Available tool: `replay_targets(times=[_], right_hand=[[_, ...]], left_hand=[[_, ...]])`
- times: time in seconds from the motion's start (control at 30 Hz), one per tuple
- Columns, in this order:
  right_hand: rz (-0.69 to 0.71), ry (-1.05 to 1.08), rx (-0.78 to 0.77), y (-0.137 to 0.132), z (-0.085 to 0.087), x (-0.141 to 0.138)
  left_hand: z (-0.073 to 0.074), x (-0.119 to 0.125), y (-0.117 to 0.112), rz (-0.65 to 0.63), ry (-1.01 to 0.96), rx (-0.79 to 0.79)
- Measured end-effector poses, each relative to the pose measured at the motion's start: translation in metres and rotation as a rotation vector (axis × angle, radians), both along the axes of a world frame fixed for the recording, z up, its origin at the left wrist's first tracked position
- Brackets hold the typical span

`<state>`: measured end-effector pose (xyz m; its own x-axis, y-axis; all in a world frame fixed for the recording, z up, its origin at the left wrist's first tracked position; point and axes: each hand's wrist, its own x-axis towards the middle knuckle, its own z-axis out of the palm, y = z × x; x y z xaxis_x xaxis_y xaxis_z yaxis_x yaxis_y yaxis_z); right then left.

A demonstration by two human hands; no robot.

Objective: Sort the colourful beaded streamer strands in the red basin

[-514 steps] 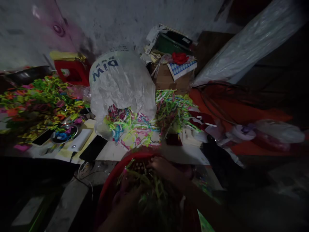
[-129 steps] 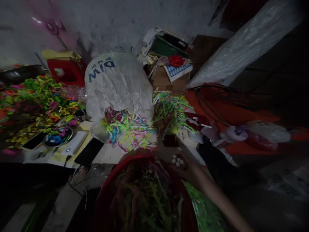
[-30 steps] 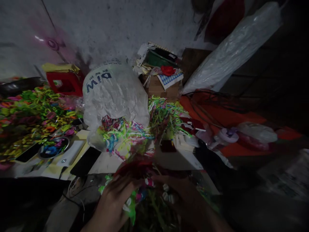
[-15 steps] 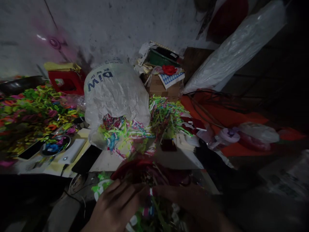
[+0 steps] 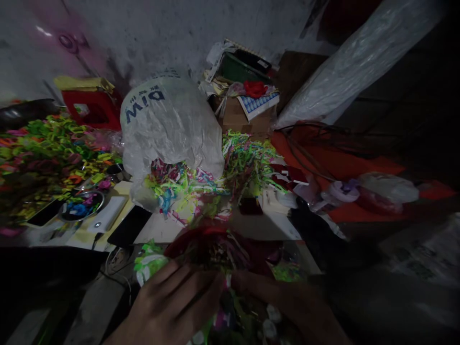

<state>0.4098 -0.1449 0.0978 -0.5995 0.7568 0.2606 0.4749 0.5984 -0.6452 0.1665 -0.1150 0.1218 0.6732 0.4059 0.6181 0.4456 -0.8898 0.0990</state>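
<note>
My left hand (image 5: 176, 302) is low in the middle of the view, its fingers bent and their tips pressed together. Facing it, my right hand (image 5: 283, 299) lies in deep shadow, its fingertips nearly meeting those of the left. Between the two sets of fingertips shows a small white and pink plastic piece (image 5: 228, 280). Just beyond is a dark red basin (image 5: 179, 238) with small bits inside, too dark to make out. Under my hands lie green strips and pale pieces (image 5: 271, 314). Bright green and white pieces (image 5: 149, 261) sit beside my left hand.
A large white plastic sack (image 5: 172, 120) spills coloured strips onto the table. To its right is a tangled heap of green strips (image 5: 247, 160). Colourful plastic pieces (image 5: 53, 153) are piled at left, near a metal bowl (image 5: 98, 209) and a dark phone (image 5: 129, 226).
The whole view has shifted slightly, so the table things sit a little higher. My hands stay together at the small piece, with the fingers slightly moved.
</note>
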Motion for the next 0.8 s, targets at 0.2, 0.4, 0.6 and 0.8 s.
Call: replay_targets(times=[0.2,0.4,0.6,0.8], right_hand=[[0.027,-0.052,0.005,-0.005,-0.016,-0.005],[0.053,-0.054,-0.112,0.0,0.003,-0.006],[0.003,-0.039,-0.296,0.005,0.019,-0.008],[-0.031,-0.097,-0.421,0.011,0.005,-0.007]], left_hand=[[0.0,0.002,0.001,-0.017,0.029,0.015],[-0.009,-0.003,-0.005,0.043,0.129,0.042],[-0.009,0.001,-0.007,0.077,0.065,0.135],[-0.036,0.004,-0.003,0.052,0.106,0.045]])
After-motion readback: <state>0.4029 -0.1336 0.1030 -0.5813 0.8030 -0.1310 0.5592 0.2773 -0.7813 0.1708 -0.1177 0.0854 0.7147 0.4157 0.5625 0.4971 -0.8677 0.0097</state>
